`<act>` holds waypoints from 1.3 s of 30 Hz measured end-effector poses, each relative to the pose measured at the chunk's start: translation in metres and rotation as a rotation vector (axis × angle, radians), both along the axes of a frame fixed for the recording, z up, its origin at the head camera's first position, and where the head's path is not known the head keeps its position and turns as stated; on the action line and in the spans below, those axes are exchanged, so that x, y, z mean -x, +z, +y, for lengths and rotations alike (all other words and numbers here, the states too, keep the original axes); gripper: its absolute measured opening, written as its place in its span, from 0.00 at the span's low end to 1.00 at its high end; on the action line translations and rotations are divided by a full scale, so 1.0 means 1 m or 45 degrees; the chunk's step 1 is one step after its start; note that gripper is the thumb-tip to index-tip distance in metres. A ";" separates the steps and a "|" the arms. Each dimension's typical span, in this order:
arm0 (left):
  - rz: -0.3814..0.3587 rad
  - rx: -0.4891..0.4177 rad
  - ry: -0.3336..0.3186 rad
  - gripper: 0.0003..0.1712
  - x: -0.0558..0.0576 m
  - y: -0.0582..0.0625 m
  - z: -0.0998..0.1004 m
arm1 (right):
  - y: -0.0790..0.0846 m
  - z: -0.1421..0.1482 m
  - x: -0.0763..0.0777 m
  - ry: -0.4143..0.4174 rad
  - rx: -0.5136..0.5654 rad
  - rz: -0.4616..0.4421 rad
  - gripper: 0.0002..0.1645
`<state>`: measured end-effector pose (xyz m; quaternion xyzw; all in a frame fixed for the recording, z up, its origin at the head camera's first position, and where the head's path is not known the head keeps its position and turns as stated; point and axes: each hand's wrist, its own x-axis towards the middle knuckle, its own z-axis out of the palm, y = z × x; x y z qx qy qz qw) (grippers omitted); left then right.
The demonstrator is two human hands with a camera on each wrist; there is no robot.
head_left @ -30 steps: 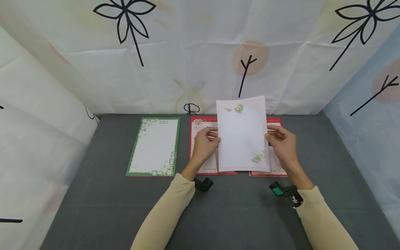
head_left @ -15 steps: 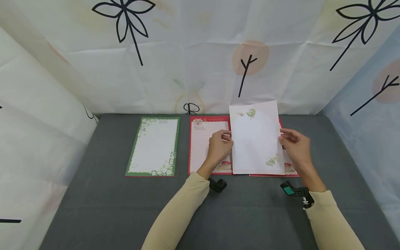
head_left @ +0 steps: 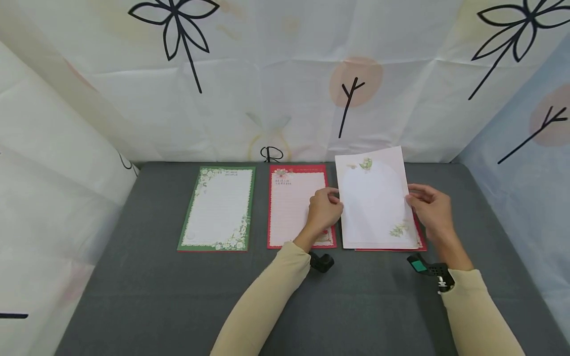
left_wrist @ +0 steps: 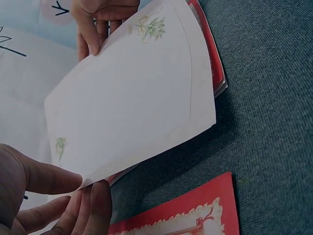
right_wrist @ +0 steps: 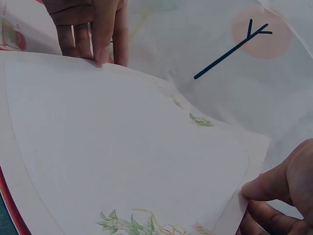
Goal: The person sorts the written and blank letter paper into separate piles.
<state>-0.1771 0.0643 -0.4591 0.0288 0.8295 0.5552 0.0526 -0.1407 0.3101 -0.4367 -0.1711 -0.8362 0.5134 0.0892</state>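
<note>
A white sheet of paper (head_left: 374,202) with small green plant prints is held up by its two side edges, slightly bowed. My left hand (head_left: 324,210) pinches its left edge between thumb and fingers; the left wrist view shows this grip on the paper (left_wrist: 132,93) close up. At the opposite edge my right hand (head_left: 433,210) pinches it the same way, thumb in front, as the right wrist view of the sheet (right_wrist: 122,142) confirms. Beneath and behind the paper lies a red-bordered sheet (head_left: 420,235), mostly hidden. Another red-bordered sheet (head_left: 289,212) lies flat beside my left hand.
A green-bordered sheet (head_left: 218,210) with white flowers lies at the left, a thin red edge showing under it. All rest on a grey cloth-covered table (head_left: 147,296). A white printed curtain (head_left: 285,74) stands behind the table's back edge.
Both hands have carried the white sheet to the right and a little down, from between the two red-bordered sheets to over the right one. The middle red-bordered sheet is now largely uncovered.
</note>
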 end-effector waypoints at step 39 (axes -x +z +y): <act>-0.127 0.413 -0.157 0.09 0.008 0.003 0.034 | -0.012 0.014 0.012 -0.032 -0.186 -0.181 0.24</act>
